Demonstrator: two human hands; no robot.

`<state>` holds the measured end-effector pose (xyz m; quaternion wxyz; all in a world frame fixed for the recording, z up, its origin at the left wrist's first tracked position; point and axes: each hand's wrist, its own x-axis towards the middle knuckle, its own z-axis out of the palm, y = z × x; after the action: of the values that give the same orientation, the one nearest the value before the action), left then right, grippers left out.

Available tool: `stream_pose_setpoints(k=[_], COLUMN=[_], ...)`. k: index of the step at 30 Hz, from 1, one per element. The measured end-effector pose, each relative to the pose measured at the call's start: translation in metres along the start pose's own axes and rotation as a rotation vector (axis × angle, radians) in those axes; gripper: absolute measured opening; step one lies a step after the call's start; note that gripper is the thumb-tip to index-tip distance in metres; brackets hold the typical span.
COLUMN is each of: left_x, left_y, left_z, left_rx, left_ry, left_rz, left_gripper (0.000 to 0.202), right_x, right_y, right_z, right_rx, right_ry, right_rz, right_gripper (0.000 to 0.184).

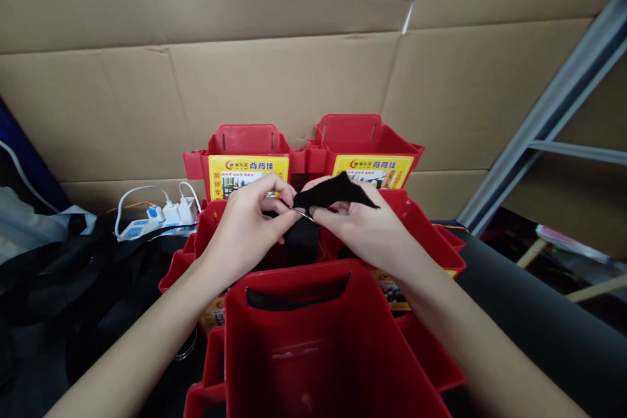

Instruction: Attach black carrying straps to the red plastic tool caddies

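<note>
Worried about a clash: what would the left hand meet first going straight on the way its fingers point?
The left hand points rightward: first the black strap it touches, then, likely right behind it, the right hand.

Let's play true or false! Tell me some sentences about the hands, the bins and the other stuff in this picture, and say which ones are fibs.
1. The left hand and the right hand both hold the black fabric. True.
2. The bins below the hands are blue. False: the bins are red.
3. The cardboard wall stands behind everything. True.
4. The labels on the back bins are green. False: the labels are yellow.
5. A power strip with white plugs lies on the left. True.
</note>
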<state>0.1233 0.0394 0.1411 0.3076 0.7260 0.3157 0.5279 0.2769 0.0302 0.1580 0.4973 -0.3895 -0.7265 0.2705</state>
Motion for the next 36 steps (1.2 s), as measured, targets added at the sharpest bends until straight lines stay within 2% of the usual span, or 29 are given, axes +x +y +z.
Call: stream_pose_setpoints(k=[3, 7, 10, 14, 17, 20, 23, 28, 30, 33, 36], left_x=[0.0, -0.001, -0.001, -0.001, -0.002, -0.004, -0.006, -0.006, -0.005, -0.003, 0.0], left_y=[0.003, 0.009, 0.01, 0.007, 0.008, 0.011, 0.011, 0.01, 0.011, 0.012, 0.012], left_z=[0.0, -0.003, -0.004, -0.006, -0.006, -0.004, 0.001, 0.006, 0.005, -0.001, -0.007], left_rx=[-0.058, -0.092, -0.114, -0.097, -0.102, -0.088, -0.047, -0.019, -0.026, -0.029, 0.016], left_ry=[0.017, 0.02, 0.02, -0.029, -0.086, -0.078, -0.044, -0.029, -0.034, -0.038, -0.034], left_rz=[-0.006, 0.023, 0.007, -0.04, -0.106, -0.108, -0.082, -0.046, -0.075, -0.079, 0.006], left_gripper=[0.015, 0.007, 0.009, 0.014, 0.016, 0.015, 0.018, 0.013, 0.013, 0.014, 0.013], right_x=[0.0, 0.001, 0.001, 0.001, 0.002, 0.003, 0.003, 0.003, 0.004, 0.004, 0.003], right_y=[0.0, 0.0, 0.0, -0.001, -0.003, -0.003, 0.001, 0.006, 0.004, -0.001, -0.005], right_z=[-0.002, -0.004, -0.003, -0.004, -0.007, -0.008, -0.004, -0.001, -0.006, -0.017, -0.023], right_rx=[0.098, 0.217, 0.169, 0.096, 0.07, 0.086, 0.065, -0.14, -0.109, -0.079, -0.175], right_ry=[-0.028, -0.034, -0.074, -0.032, -0.039, -0.075, -0.024, 0.108, 0.033, -0.175, -0.204], right_rz=[0.0, -0.028, -0.088, -0.19, -0.213, -0.19, -0.167, -0.232, -0.219, -0.211, -0.257], right_gripper=[0.009, 0.011, 0.007, 0.004, 0.007, 0.009, 0.008, 0.014, 0.017, 0.015, 0.013])
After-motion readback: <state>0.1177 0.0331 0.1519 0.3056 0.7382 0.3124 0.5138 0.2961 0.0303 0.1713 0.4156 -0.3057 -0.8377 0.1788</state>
